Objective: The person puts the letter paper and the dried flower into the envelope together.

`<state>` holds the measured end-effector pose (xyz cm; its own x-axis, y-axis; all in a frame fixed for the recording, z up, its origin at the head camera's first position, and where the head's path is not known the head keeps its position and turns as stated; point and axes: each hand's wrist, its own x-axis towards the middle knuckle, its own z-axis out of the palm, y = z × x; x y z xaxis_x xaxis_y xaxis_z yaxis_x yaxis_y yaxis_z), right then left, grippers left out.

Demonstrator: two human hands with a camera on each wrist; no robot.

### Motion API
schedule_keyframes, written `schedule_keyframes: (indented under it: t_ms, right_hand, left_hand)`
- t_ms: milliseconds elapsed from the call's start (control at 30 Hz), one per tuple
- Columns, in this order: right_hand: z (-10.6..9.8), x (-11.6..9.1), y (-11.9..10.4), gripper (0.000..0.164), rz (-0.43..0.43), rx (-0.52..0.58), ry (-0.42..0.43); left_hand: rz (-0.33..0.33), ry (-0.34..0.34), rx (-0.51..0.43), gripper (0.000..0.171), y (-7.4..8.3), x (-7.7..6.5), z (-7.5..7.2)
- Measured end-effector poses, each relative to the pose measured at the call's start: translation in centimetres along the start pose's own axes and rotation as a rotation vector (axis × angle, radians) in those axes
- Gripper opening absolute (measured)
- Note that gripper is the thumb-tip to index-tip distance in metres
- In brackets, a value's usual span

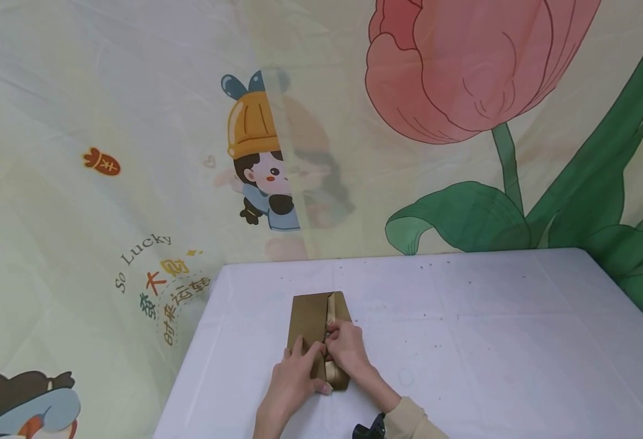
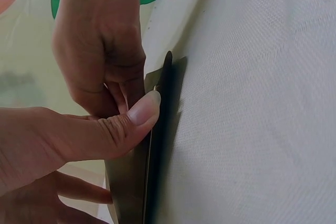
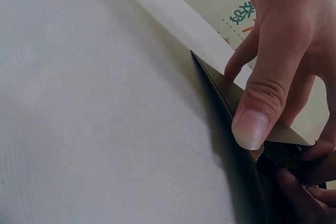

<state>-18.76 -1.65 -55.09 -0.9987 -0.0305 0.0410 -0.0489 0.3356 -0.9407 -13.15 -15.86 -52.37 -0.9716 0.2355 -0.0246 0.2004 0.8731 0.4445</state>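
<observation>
A flat gold-brown packet (image 1: 308,312), envelope-like, lies on the white-covered table. A lengthwise opening with a paler strip (image 1: 330,305) runs along its right side. My left hand (image 1: 293,373) holds the packet's near left part. In the left wrist view its thumb (image 2: 144,109) presses the near edge, while in the right wrist view the index finger (image 3: 320,149) bends to the opening. My right hand (image 1: 347,346) pinches at the opening with curled fingers, close to the left index finger. What lies inside the packet is mostly hidden by the fingers.
The white table (image 1: 464,353) extends far to the right of the packet, with small dark specks on its cloth. Behind it hangs a printed curtain (image 1: 162,122) with a tulip and cartoon figures. A black device (image 1: 369,428) sits by the right sleeve (image 1: 412,421).
</observation>
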Motion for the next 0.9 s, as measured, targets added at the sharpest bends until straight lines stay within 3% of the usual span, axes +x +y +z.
schedule_keyframes:
  t_ms: [467, 900]
  right_hand:
    - [-0.12, 0.26, 0.14, 0.027, -0.061, -0.110, -0.019]
    - [-0.42, 0.51, 0.43, 0.022, -0.037, -0.062, -0.111]
  left_hand:
    - [0.001, -0.002, 0.004, 0.068, -0.11, 0.00, 0.06]
    - [-0.003, -0.007, -0.001, 0.068, -0.26, 0.07, 0.05]
